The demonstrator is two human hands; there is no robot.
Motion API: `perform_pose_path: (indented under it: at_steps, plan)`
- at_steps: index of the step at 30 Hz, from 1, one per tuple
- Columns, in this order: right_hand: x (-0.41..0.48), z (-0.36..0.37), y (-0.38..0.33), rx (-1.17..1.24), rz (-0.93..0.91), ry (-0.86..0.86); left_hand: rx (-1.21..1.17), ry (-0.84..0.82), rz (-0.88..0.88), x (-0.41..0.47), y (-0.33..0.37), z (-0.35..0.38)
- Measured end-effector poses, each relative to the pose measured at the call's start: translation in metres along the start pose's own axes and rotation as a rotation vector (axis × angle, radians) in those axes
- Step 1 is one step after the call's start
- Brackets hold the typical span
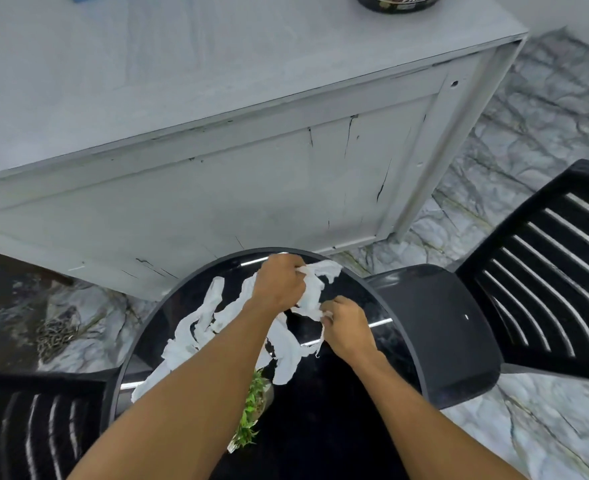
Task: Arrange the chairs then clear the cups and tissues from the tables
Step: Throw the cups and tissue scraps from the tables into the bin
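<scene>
**Both hands in the tissue on the round black table**

The left hand (279, 284) is closed into a fist around a bunch of the white tissue (286, 344), knuckles up, over the far part of the table. Just beside it, nearer the person, the right hand (346, 323) pinches another part of the same tissue between fingertips and thumb, the rest of the fingers curled in. A short span of crumpled paper runs between the two hands.

From there the tissue spreads out in long torn strips. One bit pokes past the left hand toward the table's far edge; several ribbons trail under the left forearm toward the left rim; a wider piece hangs down the middle of the tabletop, below the right hand. All of it lies on or just above the glossy round black table (372, 296), which throws back bright streaks of light.

Under the left forearm, near the table's middle, a small green plant (251, 410) shows, partly hidden by the arm.

A black plastic chair (545, 271) with a slatted back stands to the right, its seat tucked close against the table's rim. Another slatted black chair (26, 427) sits at the lower left, also close to the table. Beyond the table stands a grey cabinet (216, 168) with cracked paint on its front, and a dark round container (397, 1) sits at its far edge, mostly cut off. The floor (528, 133) is grey marbled tile.
</scene>
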State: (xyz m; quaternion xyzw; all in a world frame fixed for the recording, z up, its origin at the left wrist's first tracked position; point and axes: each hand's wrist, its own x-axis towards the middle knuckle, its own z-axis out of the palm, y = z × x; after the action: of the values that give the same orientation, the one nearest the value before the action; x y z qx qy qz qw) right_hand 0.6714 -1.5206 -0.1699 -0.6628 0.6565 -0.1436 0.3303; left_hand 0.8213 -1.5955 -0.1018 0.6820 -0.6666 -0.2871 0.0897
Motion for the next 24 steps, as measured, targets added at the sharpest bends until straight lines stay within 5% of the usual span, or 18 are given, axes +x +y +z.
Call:
perform_pose_path:
  at_steps: [6, 10, 16, 19, 24]
  plan:
    - [-0.004, -0.001, 0.003, 0.078, 0.013, 0.109, -0.167, 0.084, -0.081, 0.001, -0.031, -0.04]
    - [-0.005, 0.002, 0.004, 0.12, 0.01, 0.146, -0.088, 0.049, -0.043, -0.014, -0.065, -0.053]
    - [0.006, 0.004, -0.021, 0.183, -0.037, 0.424, 0.04, -0.098, -0.164, -0.04, -0.095, -0.055]
    - [0.016, 0.006, -0.037, -0.005, -0.062, 0.306, 0.064, -0.243, -0.242, -0.051, -0.114, -0.043]
    - [0.034, 0.024, -0.043, -0.221, -0.105, -0.176, 0.092, -0.255, -0.099, -0.059, -0.126, -0.028]
